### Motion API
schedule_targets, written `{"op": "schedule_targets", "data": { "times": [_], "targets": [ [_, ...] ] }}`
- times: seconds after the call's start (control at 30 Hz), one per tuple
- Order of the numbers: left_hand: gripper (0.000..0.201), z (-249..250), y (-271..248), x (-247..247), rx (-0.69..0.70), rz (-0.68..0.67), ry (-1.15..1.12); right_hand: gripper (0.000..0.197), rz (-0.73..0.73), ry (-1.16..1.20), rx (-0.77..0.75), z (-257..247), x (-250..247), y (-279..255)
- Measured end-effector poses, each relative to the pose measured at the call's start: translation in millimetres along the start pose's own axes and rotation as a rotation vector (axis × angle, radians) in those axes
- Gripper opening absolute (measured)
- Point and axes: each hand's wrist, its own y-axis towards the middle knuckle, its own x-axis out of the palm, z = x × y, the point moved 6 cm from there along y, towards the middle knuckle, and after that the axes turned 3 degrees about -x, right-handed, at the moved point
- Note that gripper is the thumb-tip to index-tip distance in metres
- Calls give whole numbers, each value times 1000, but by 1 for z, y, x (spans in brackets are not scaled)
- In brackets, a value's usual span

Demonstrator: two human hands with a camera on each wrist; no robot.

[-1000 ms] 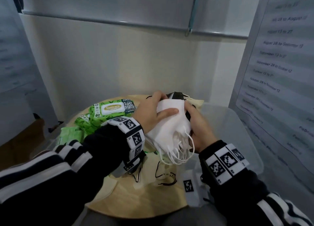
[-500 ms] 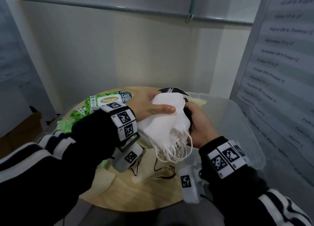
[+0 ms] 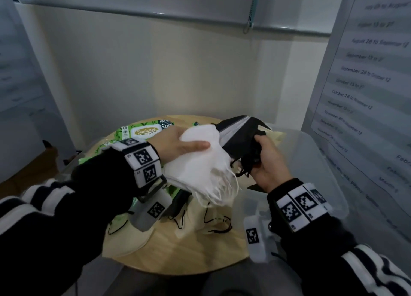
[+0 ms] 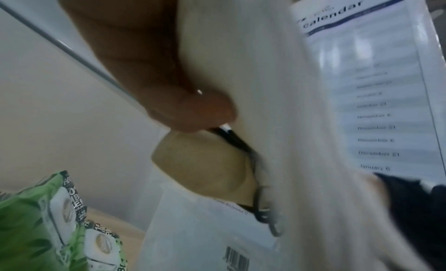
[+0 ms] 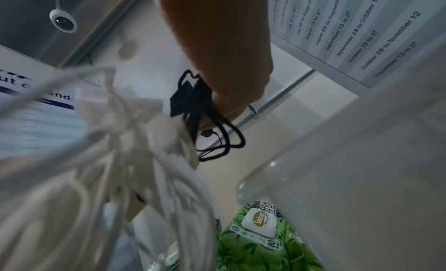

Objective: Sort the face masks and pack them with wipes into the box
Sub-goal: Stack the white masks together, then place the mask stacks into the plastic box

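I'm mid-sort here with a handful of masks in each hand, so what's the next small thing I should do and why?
Probably lower the right hand and drop its black masks into the clear box. That hand already hangs over the box, and the black ones look pulled apart from the white masks gripped in the left hand. More masks lie on the round table.

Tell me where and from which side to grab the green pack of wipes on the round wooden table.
Take the green pack of wipes across its two long edges, coming down from above. It lies flat with its white label flap up, so the sides are the soft, free parts. Both hands are busy: the left hand holds white face masks, the right hand black ones.
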Motion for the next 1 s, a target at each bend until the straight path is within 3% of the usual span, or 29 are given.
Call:
{"op": "schedule_targets", "data": {
  "times": [0.13, 0.23, 0.3, 0.37, 0.5, 0.7, 0.8, 0.9, 1.0],
  "targets": [
    [36, -3, -6, -42, -43, 201, 0, 14, 0, -65, -53, -9, 0, -2],
    [58, -13, -6, -74, -83, 393, -31, 12, -32, -56, -55, -12, 1, -4],
    [70, -16, -8, -81, -49, 432, -55, 19, -49, -42, -58, -11, 3, -4],
    [64, -12, -8, -77, 24, 414, -20, 26, -68, -36, -62, -10, 5, -5],
    [23, 0, -6, -69, 96, 431, 3, 28, -85, -37, -64, -12, 6, -6],
    [17, 25, -13, -53, 62, 342, 132, 19, -98, 26, -97, -14, 6, -9],
    [37, 32, -18, -33, 48, 206, 135, 15, -93, 39, -114, -13, 11, -10],
    [44, 40, -20, -20, 115, 169, 133, 28, -65, 39, -95, -9, 15, -11],
    [44, 51, -23, -15, 229, 232, 221, 33, -57, 48, -68, -5, 18, -14]
  ]
}}
